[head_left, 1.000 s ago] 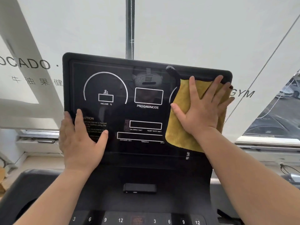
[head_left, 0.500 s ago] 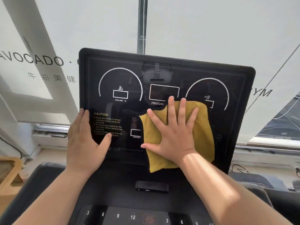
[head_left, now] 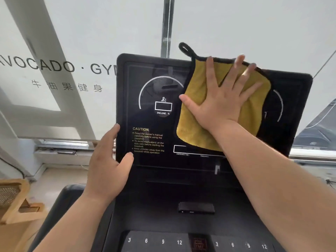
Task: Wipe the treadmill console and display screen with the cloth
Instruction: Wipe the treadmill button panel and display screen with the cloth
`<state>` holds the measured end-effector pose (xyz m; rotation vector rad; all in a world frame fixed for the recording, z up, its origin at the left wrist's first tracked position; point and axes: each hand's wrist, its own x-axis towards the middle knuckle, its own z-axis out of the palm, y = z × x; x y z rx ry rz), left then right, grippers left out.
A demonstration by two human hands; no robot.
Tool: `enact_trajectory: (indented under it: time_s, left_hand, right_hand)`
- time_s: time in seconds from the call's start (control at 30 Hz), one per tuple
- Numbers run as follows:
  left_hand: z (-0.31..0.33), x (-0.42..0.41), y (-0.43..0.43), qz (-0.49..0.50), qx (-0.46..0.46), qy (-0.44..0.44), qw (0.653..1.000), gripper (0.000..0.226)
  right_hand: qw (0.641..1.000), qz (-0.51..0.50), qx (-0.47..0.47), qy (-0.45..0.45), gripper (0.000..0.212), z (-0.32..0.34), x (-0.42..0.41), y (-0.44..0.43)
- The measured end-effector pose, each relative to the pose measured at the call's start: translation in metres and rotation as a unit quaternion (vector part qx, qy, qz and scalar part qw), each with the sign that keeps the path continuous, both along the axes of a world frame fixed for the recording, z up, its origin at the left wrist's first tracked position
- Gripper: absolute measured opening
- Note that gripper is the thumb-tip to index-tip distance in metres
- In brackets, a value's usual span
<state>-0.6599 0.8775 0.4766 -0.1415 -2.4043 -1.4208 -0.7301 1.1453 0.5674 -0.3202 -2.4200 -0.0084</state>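
Observation:
The black treadmill display screen (head_left: 156, 124) stands upright in front of me, with an incline dial and a CAUTION text on its left half. A yellow cloth (head_left: 196, 128) with a black edge and loop lies flat against the screen's upper middle. My right hand (head_left: 220, 102) presses on the cloth with fingers spread. My left hand (head_left: 107, 164) grips the screen's lower left edge, thumb on the front. The lower console (head_left: 181, 240) shows number buttons at the bottom of the view.
Behind the screen is a white window blind (head_left: 91, 33) with printed gym lettering and a vertical pole. A wooden frame (head_left: 16, 202) stands on the floor at lower left. A small black slot (head_left: 196, 208) sits on the console below the screen.
My right hand has slid the cloth from the screen's right side down to the middle and then up to the top edge. My left hand has shifted to the screen's left edge.

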Motion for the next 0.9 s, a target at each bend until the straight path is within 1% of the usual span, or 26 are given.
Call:
enact_trajectory:
  time_s: [0.13, 0.23, 0.33, 0.43, 0.53, 0.63, 0.73, 0.8, 0.9]
  left_hand:
    - [-0.013, -0.001, -0.012, 0.012, 0.004, -0.001, 1.000, 0.067]
    - [-0.019, 0.000, -0.015, 0.000, 0.015, -0.030, 0.999, 0.066]
    - [-0.023, 0.000, -0.017, -0.018, 0.004, -0.030, 0.999, 0.069]
    - [-0.022, -0.002, -0.022, -0.027, 0.000, -0.039, 0.999, 0.069]
    - [-0.015, -0.002, -0.029, -0.054, 0.009, -0.058, 0.997, 0.070]
    - [-0.012, 0.000, -0.036, -0.098, 0.019, -0.083, 0.992, 0.075]
    - [-0.014, -0.003, -0.044, -0.121, 0.057, -0.136, 0.982, 0.075]
    - [-0.014, -0.003, -0.050, -0.143, 0.089, -0.159, 0.973, 0.076]
    - [-0.016, -0.001, -0.056, -0.173, 0.108, -0.168, 0.964, 0.078]
  right_hand:
    - [0.997, 0.060, 0.049, -0.019, 0.112, -0.015, -0.004, -0.049]
    - [0.987, 0.119, 0.098, -0.045, 0.107, -0.057, 0.016, -0.068]
    - [0.976, 0.149, 0.140, -0.074, 0.104, -0.098, 0.039, -0.069]
    - [0.970, 0.154, 0.167, -0.082, 0.104, -0.112, 0.051, -0.046]
    - [0.979, 0.115, 0.150, -0.073, 0.107, -0.100, 0.055, -0.019]
    - [0.994, 0.048, 0.072, -0.065, 0.110, -0.067, 0.042, -0.010]
    - [0.999, 0.005, 0.006, -0.043, 0.110, -0.027, 0.015, -0.028]
    - [1.000, 0.006, 0.006, -0.029, 0.109, -0.007, -0.003, -0.048]
    - [0.998, 0.036, 0.036, -0.029, 0.108, 0.006, -0.021, -0.084]
